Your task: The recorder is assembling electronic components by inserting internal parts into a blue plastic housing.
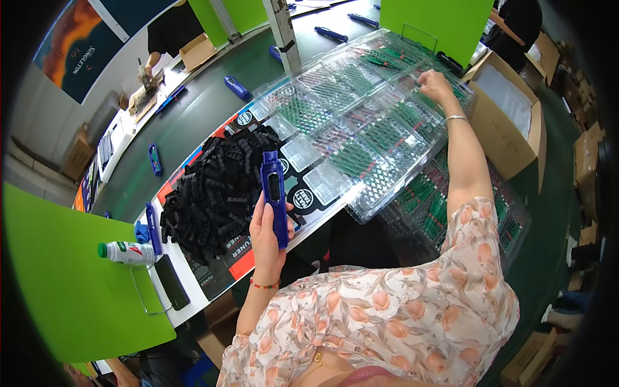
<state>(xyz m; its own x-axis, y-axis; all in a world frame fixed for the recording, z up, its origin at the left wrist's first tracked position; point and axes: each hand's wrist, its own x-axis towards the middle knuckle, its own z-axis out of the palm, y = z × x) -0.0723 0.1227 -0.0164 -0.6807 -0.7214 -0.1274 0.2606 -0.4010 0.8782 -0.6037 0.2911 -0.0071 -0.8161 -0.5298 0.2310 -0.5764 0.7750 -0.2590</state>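
Note:
Upright in my left hand [263, 231] is a blue plastic housing [275, 200], long and narrow, with a dark slot in its upper half. My fingers wrap around its lower part. Beside it lies a large heap of small black plastic parts [216, 187]. My right hand [437, 88] reaches to the far right end of a clear plastic tray [320, 186]. Its fingers are bent together over green circuit boards [387, 132], which fill the tray's compartments in rows. Whatever is between those fingertips is too small to make out.
A dark green conveyor belt [200, 106] runs beyond the table, carrying several blue housings. An open cardboard box [538, 129] stands right of the tray. A white bottle [132, 253] and a black phone [172, 282] lie near the left green partition [71, 277]. Another person works across the belt.

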